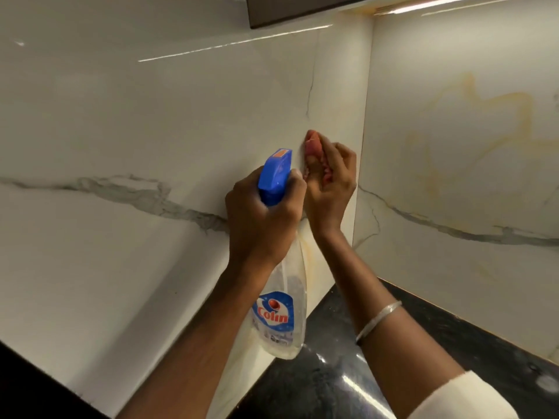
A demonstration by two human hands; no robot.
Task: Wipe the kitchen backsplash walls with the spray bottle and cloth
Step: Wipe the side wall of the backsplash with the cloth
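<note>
On your head camera: one spray bottle (279, 316), one cloth (313, 146), two backsplash walls meeting in a corner. Your left hand (263, 213) is wrapped round the bottle's neck, with the blue head at its 12 o'clock and the clear body hanging at 6. Your right hand (331, 189), at 3 o'clock of the left, clutches the bunched reddish cloth, which pokes out at 12 against the left wall (136, 131).

a home kitchen. glossy marble-look backsplash walls (151, 131) meet in a corner above a black stone countertop (332, 373). a lit strip (438, 4) glows overhead.
</note>
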